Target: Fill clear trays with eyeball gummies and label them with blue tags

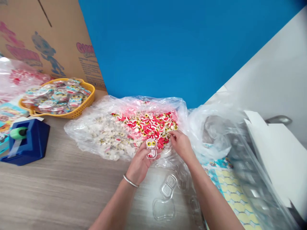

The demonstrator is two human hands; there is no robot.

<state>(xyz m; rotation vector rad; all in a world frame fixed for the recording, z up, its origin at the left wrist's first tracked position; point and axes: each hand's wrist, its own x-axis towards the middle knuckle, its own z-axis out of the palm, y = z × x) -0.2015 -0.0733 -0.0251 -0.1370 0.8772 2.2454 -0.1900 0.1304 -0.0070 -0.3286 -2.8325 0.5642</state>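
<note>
In my left hand (pixel 140 164) lies a small clear plastic case (pixel 151 154), tilted upright in the fingers. Two yellow eye-shaped candies show in its upper half, with white and red pieces below. My right hand (pixel 182 145) is at the right edge of a heap of small red, white and yellow-eyed candies (pixel 148 124), thumb and fingertips pinched together. Whatever is between those fingertips is too small to make out. The heap lies on and partly under a crumpled clear plastic bag (pixel 88 127). Empty clear cases (pixel 164 209) rest on the table below my hands.
A yellow basket (pixel 90 99) of filled cases stands at the left, near a blue tape dispenser (pixel 39 140). Behind are a printed cardboard box (pixel 64 35) and a blue panel (pixel 155 48). Clear plastic trays (pixel 254 179), yellow label sheets (pixel 232 182) and a white carton (pixel 271 153) occupy the right.
</note>
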